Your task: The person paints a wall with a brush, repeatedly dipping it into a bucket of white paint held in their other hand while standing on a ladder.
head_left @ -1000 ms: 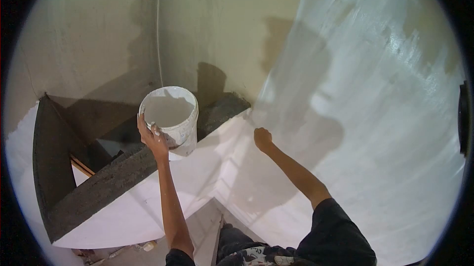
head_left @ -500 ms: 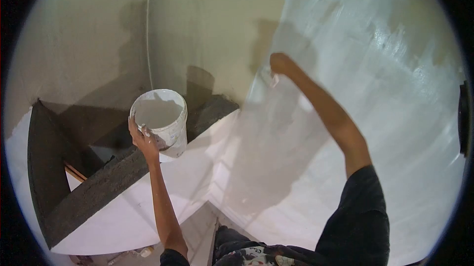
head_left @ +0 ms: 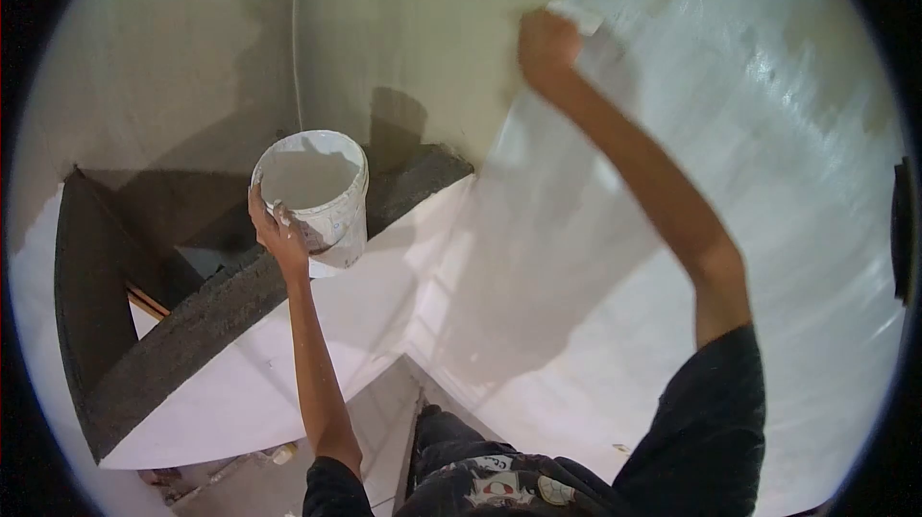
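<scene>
Wall (head_left: pixel 730 229) on my right carries a wide white coat, with bare tan to the left of its edge and more at the far right. I judge that the step in hand is a spreading stroke. My right hand (head_left: pixel 549 45) is near the far part of that left edge, fingers clamped on a tool (head_left: pixel 580 16) whose pale blade juts out to the right; blur hides whether it touches the wall. My left hand (head_left: pixel 281 239) lies on the near left side of the bucket (head_left: pixel 348 221), fingers somewhat apart and smeared white; I cannot tell whether they grip it or only steady it. The bucket is at the dark ledge (head_left: pixel 226 296) on the left, its mouth facing up.

To my mind, the next move calls for a flat blade and even pressure where white meets tan, with my left arm quiet so the bucket does not tip.

Against half a second ago, my right hand is farther along the wall, and the blade shows on its far right instead of its near side. My view has shifted slightly, but bucket and left hand keep their place by the ledge.
</scene>
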The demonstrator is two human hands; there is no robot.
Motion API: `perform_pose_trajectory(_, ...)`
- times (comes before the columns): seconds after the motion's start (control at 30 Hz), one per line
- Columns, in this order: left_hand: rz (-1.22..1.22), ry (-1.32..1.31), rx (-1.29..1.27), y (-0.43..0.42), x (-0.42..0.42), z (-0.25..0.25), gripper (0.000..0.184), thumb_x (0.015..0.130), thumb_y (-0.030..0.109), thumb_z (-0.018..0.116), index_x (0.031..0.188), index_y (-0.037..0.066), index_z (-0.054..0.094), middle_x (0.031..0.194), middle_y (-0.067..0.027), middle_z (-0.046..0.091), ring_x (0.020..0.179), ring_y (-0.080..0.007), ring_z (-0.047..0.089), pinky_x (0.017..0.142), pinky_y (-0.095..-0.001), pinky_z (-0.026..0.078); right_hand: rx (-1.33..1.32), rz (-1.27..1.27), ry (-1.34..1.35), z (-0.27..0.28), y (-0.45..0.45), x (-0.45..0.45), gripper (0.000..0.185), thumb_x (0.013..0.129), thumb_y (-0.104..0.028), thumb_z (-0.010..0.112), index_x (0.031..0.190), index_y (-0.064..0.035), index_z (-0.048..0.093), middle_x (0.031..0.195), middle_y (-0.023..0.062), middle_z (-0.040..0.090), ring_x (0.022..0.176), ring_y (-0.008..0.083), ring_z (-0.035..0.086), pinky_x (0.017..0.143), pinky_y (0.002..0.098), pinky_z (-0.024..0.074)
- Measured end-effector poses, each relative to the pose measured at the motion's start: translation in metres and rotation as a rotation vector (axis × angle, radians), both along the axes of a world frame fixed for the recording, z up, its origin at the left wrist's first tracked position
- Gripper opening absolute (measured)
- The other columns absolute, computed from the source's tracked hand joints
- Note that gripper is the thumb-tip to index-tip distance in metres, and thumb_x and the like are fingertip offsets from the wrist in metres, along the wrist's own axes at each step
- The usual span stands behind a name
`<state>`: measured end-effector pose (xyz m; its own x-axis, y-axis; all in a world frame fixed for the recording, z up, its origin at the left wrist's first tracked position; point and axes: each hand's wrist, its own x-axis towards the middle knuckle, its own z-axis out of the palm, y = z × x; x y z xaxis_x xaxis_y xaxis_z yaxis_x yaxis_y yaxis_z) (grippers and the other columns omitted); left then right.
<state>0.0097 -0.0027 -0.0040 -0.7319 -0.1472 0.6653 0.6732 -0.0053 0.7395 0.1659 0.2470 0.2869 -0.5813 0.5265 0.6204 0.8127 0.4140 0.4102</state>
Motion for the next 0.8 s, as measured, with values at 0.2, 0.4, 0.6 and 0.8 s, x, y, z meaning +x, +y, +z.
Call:
perform_pose_trajectory(0.2,-0.05,-0.011,-0.012,-0.003,0.003,0.003,0.053,0.087,0.036,0.042,0.124,-0.001,0.038,0.126,-0.021,0.04,0.118,-0.0342,0.038,0.097,-0.0404,0.029,0.082,-0.203,-0.071,-0.18,0.022,-0.017,0.01,0.073,-0.009,0.058,0.079,-0.0108,0.065,0.081,0.0059,0.058,0.078,0.0191,0.058,0.055,0.0286,0.0445)
perform_pose_trajectory(0.4,-0.079,0.001,-0.012,-0.004,0.006,0.007,0.053,0.088,0.037,0.04,0.125,-0.001,0.037,0.128,-0.0202,0.039,0.118,-0.0341,0.037,0.098,-0.0407,0.028,-0.054,-0.18,-0.164,-0.294,0.028,-0.024,0.012,0.074,-0.01,0.057,0.082,-0.004,0.063,0.082,0.0075,0.058,0.08,0.02,0.058,0.055,0.0277,0.0461)
perform_pose_trajectory(0.6,-0.042,0.051,-0.031,-0.003,0.007,0.007,0.052,0.088,0.036,0.039,0.125,0.0,0.037,0.128,-0.0195,0.039,0.118,-0.0334,0.037,0.098,-0.0405,0.028,-0.104,-0.28,-0.031,-0.383,0.016,-0.022,0.017,0.075,-0.009,0.054,0.087,0.0035,0.058,0.066,0.0086,0.054,0.059,0.0167,0.056,0.039,0.0226,0.0428)
perform_pose_trajectory(0.8,-0.06,-0.014,-0.024,-0.003,0.008,0.007,0.052,0.088,0.035,0.039,0.126,-0.001,0.036,0.128,-0.02,0.039,0.117,-0.0329,0.038,0.098,-0.0396,0.028,-0.15,-0.347,-0.156,-0.438,0.013,-0.02,0.016,0.073,-0.004,0.054,0.086,0.0031,0.059,0.065,0.0093,0.054,0.057,0.0154,0.055,0.038,0.0237,0.0438)
